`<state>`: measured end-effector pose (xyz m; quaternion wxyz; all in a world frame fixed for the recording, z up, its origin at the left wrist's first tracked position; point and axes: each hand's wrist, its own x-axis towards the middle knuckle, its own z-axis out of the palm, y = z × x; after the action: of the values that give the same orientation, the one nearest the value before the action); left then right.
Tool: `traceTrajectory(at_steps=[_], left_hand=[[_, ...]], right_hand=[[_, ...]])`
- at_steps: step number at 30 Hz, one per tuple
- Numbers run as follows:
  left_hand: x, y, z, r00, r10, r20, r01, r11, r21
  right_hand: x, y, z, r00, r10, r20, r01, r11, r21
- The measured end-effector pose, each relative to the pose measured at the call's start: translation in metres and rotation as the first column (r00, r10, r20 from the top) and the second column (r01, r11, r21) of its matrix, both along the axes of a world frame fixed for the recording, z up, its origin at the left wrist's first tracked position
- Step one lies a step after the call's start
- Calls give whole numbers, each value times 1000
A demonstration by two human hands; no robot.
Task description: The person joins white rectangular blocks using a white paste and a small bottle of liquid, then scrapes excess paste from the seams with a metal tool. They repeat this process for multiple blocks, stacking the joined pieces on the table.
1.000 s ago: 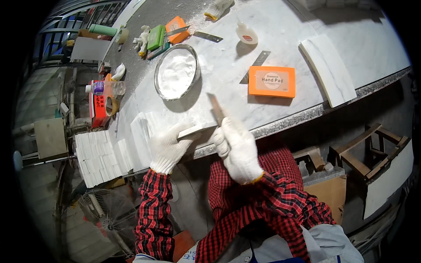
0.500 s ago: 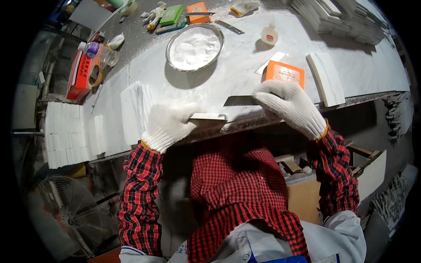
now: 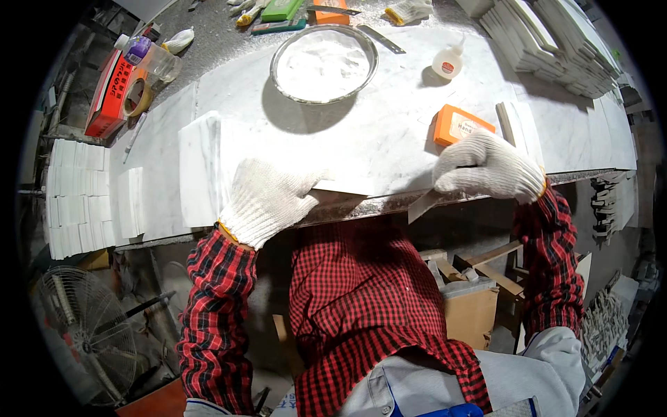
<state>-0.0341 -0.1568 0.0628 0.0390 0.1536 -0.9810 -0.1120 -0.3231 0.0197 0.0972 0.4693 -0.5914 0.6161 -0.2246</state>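
Observation:
My left hand [image 3: 271,198], in a white knit glove, is closed on a thin white tile strip [image 3: 345,187] at the near edge of the bench. The strip juts out to the right from between thumb and fingers. My right hand [image 3: 488,167], gloved alike, grips a flat metal scraper blade [image 3: 422,206]. The blade's end points down and left, out past the bench edge and apart from the strip. Beyond both hands stands a round metal bowl [image 3: 376,66] with white paste or powder [image 3: 323,66] in it. Right behind my right hand lies an orange block [image 3: 447,124].
White tiles [image 3: 201,163] stand left of my left hand, with stacked strips [image 3: 78,201] farther left. A squeeze bottle [image 3: 448,64] is beyond the orange block. Tile stacks [image 3: 549,45] fill the far right. Tape [image 3: 139,97] and a red box [image 3: 108,97] sit far left; a fan [image 3: 87,340] is below.
My right hand has moved right with the scraper blade, which has swung from pointing left to pointing down-left. The strip in my left hand has tilted. The whole view has shifted slightly.

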Motion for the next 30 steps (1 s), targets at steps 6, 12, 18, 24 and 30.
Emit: traceTrajectory(at_steps=[6, 12, 18, 24, 30], left_hand=[[0, 2, -2, 998, -16, -57, 17, 1000, 13], [2, 6, -3, 992, 10, -126, -8, 1000, 16], [5, 10, -13, 962, -48, -267, 46, 999, -12], [18, 36, -12, 972, 67, -225, -67, 998, 6], [13, 45, 2, 996, 52, -69, -50, 998, 25]], right_hand=[[25, -13, -12, 981, -160, 106, 172, 977, -123], [42, -44, -2, 996, 27, -86, -43, 980, -192], [9, 19, -2, 998, -15, -61, 14, 1000, -14], [70, 90, -36, 567, -727, 388, 636, 685, 355], [126, 97, -87, 165, -685, 709, 579, 649, 493]])
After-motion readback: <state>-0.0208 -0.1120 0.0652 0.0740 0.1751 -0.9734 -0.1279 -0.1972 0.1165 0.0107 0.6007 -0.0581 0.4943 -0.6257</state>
